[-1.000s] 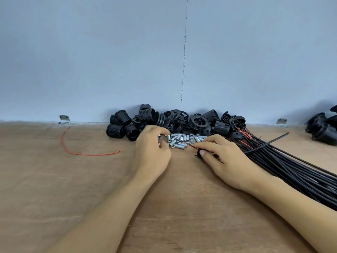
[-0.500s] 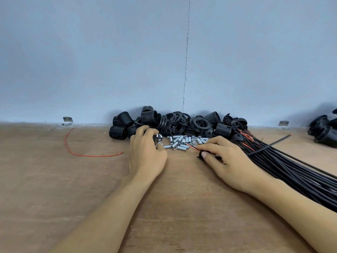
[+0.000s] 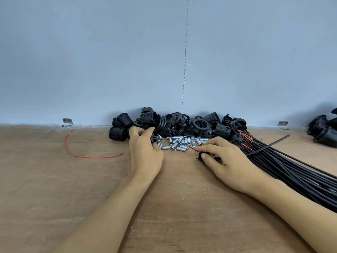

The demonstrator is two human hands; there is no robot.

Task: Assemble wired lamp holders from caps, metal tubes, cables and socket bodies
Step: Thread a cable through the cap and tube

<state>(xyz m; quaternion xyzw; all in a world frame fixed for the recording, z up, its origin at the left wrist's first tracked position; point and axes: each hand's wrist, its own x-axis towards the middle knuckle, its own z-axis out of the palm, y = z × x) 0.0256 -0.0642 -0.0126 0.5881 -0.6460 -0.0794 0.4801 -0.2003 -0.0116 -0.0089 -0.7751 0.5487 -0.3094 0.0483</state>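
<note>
Head view, the only one supplied.

Left hand (image 3: 144, 156): fingers curled round a small black part (image 3: 154, 138) at the near edge of the heap of threaded socket bodies (image 3: 145, 118). The fingers cover most of the part, so it may be a cap or a socket insert; I cannot tell which. Judged purpose: picking the next component from stock.

Right hand (image 3: 225, 161): thumb and fingers pinch a black cap (image 3: 201, 155) low against the wooden bench (image 3: 54, 179). A red lead (image 3: 189, 148) projects from it towards the metal tubes (image 3: 182, 141). The cap appears to be held down so that the lead end stays steady and within reach of the tubes.

Stock layout: the tubes lie loose between the two hands, with nuts among them. Black rings (image 3: 198, 125) are piled with the socket bodies against the wall (image 3: 91, 52). The bundle of black cables (image 3: 291, 170) runs beside the right forearm, its stripped ends pointing at the heap. All stock lies near the hands.

Other items: a loose red wire (image 3: 73, 150) lies well apart to the left.

Task status, as judged: early in one unit, nothing joined to a socket body yet.
</note>
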